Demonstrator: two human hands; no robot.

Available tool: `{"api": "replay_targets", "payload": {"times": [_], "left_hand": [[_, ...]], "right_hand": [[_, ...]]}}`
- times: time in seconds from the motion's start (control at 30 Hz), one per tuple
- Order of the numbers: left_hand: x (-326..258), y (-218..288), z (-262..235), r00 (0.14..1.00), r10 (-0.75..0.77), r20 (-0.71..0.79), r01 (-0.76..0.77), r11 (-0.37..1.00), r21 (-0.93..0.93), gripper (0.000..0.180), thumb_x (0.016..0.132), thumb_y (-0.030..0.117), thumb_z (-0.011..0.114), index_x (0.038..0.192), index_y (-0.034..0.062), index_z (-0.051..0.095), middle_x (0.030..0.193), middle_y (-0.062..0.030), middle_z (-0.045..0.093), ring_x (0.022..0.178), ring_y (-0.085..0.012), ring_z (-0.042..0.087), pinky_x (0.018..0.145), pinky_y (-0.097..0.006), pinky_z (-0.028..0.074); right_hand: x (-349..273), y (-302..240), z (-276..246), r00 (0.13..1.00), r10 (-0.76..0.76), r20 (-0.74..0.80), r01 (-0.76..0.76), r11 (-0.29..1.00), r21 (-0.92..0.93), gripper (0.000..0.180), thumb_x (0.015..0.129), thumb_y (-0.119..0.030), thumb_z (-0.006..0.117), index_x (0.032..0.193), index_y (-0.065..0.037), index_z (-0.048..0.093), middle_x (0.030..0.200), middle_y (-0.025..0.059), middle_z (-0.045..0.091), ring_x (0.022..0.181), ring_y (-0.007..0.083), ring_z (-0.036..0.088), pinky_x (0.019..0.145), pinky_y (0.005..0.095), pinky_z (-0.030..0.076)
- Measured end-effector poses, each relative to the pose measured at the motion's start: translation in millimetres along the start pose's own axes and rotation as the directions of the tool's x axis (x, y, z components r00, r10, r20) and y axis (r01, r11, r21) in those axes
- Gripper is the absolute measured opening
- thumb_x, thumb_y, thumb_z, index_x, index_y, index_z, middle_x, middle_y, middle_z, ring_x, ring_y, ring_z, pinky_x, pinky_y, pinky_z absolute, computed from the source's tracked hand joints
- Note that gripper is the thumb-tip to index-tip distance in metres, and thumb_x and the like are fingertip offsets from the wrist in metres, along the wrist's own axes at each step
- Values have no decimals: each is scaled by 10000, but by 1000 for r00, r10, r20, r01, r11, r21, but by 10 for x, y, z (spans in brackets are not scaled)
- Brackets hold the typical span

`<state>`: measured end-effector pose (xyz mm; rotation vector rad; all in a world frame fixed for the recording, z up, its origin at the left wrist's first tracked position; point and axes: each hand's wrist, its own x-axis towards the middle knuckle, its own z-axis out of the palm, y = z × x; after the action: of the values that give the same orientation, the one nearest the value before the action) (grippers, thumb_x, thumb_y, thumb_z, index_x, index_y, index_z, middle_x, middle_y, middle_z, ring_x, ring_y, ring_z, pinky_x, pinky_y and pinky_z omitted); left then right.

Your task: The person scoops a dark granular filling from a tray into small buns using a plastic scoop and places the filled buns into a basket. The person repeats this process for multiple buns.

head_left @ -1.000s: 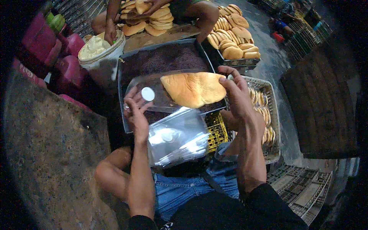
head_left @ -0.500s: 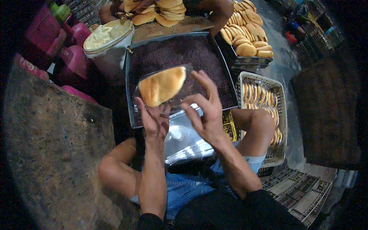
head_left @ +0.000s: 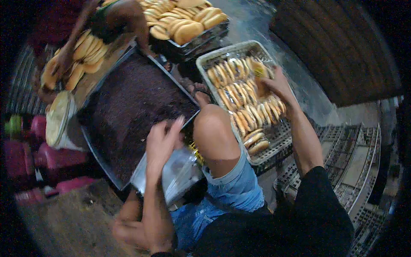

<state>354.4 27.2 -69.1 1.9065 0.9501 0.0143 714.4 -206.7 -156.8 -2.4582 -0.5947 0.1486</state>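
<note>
At the crate's far right side, my right hand (head_left: 278, 90) grips a bagged bread bun (head_left: 259, 69) with a yellow mark on its wrapper, held over the other buns. Rows of wrapped filled buns (head_left: 242, 94) stand on edge in the pale plastic crate (head_left: 201, 64). My left hand (head_left: 162, 141), blurred, hovers near a stack of clear plastic bags (head_left: 177, 169) by my lap. Its fingers look loosely apart, and nothing shows in them. Left of it lies a wide metal tray (head_left: 95, 143) full of a dark, crumbly filling (head_left: 132, 94).
A co-worker's hand (head_left: 64, 64) touches unwrapped buns (head_left: 87, 49) on a board. A black tray of buns (head_left: 188, 32) stands at the far side. A white bucket (head_left: 64, 120) of pale cream sits left; empty-looking grey crates (head_left: 342, 158) lie right. My bare knee (head_left: 216, 132) rises between tray and crate.
The view has turned right. My right hand has moved from the metal tray to the crate with a bagged bun. My left hand no longer supports the bagged bun.
</note>
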Motion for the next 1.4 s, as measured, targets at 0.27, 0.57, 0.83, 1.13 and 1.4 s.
{"api": "replay_targets", "payload": {"times": [0.27,0.57,0.83,1.13,1.4], "left_hand": [[-397,-1122,101,885,-440,153,204,661,722,679,930,600,540,683,-6,721,638,-139,689,523,-249,662,628,-387,529],[-452,-1019,36,942,-304,144,192,838,511,456,950,393,614,765,-11,717,587,-89,649,510,-201,624,525,-330,483],[-642,-695,-65,968,165,-186,-108,953,283,446,943,402,616,766,1,692,557,-131,594,504,-244,622,542,-390,463],[-626,-1214,-226,948,-293,-124,-47,255,-966,701,964,605,486,1017,-74,654,838,-136,715,794,-254,722,731,-358,592],[-769,-1163,-768,584,-479,-655,-492,432,-755,337,922,360,693,879,28,659,747,-86,674,623,-156,618,595,-284,475]], "right_hand": [[-1058,2174,817,742,658,-127,-654,669,-352,544,741,-465,733,942,39,700,1080,258,679,990,414,671,900,441,533],[-692,2689,986,552,780,293,-778,357,517,666,901,-508,628,1290,24,533,1114,212,642,953,353,646,782,488,530],[-446,-1722,402,775,-546,318,302,762,574,507,900,-375,649,1196,33,591,1176,213,612,1133,311,586,958,383,452],[-1664,-2823,1046,664,-658,356,78,534,842,143,995,-153,570,995,-11,592,887,48,601,810,141,645,642,270,580],[-2157,-3244,662,742,-415,527,-224,588,778,198,957,-183,614,1004,9,612,799,72,652,769,177,683,636,289,548]]}}
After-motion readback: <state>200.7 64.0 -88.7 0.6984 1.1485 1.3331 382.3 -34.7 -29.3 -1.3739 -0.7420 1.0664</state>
